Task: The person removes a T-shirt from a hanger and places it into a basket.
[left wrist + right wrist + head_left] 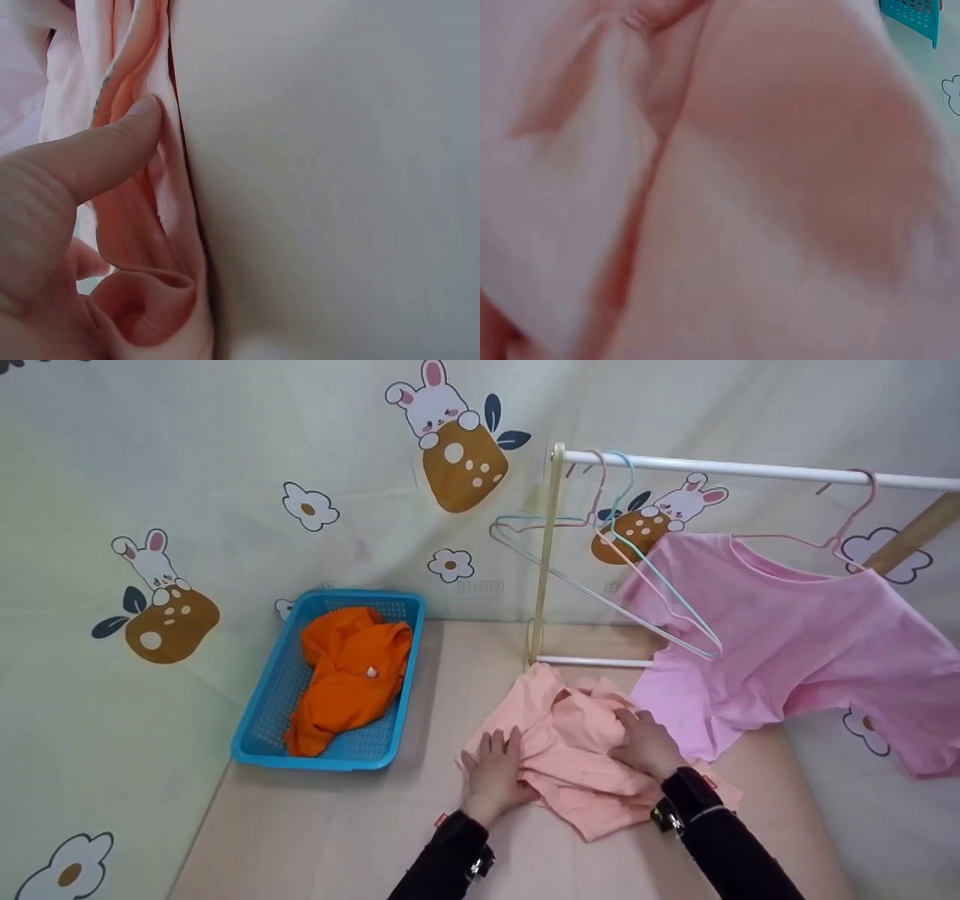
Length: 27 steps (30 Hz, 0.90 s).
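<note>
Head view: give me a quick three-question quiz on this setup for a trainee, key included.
1. How many bare hangers hang from the upper white rail?
2. True or false: the orange garment lies inside the blue basket.
3. Which garment do the left hand and right hand both touch? A) orange B) pink C) peach

Key:
1. Two.
2. True.
3. C, the peach garment.
</note>
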Available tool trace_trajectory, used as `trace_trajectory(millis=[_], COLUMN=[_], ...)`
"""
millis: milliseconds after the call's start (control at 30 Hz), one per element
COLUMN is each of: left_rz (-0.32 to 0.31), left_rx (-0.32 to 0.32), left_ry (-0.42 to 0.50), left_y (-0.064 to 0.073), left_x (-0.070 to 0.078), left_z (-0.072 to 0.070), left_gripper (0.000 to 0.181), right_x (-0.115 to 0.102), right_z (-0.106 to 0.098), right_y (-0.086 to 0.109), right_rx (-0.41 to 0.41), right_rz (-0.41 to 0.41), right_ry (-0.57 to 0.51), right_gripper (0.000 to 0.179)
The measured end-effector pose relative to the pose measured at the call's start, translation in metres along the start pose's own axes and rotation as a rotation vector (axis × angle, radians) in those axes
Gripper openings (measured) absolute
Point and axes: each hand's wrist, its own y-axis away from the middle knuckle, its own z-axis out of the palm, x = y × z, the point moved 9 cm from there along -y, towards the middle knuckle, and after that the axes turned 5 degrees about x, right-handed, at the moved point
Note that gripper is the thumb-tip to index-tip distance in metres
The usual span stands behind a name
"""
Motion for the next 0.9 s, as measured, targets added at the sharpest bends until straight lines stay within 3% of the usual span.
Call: trace_trajectory(millis=[167,433,533,633,800,900], left_rz=[0.037,0.071,0.075,0.1,0.226,0.245], left_rx=[0.058,0.13,0.14,0.177,0.278,0.342], left_ry=[0.047,0.111,0.191,0.386,0.808,0.914], left_y=[0.001,0.002,0.001,-0.002,-0.007,-0.006], left_x=[0.011,0.018,0.017,0.015,0.015,0.016], left_z=[-0.002,-0.003,-0.004,-0.011,-0.035,-0.05], left_gripper=[0.112,0.115,0.117,0.124,0.115,0.1], right_x=[-0.018,-0.067,-0.082,-0.089,-0.096,-0.106], right_z=[0.006,0.024,0.024,0.025,0.031,0.026], right_y=[0.001,0.012,0.016,0.016,0.016,0.017], right_rx=[0.1,0.182,0.214,0.173,-0.065,-0.108], right_rz=[-0.119,-0.388,-0.467,-0.436,-0.22,-0.223], right_ry=[-0.029,-0.291,-0.366,-0.503,-0.907,-0.992], right_gripper=[0.055,0.042,0.041,0.043,0.059,0.063])
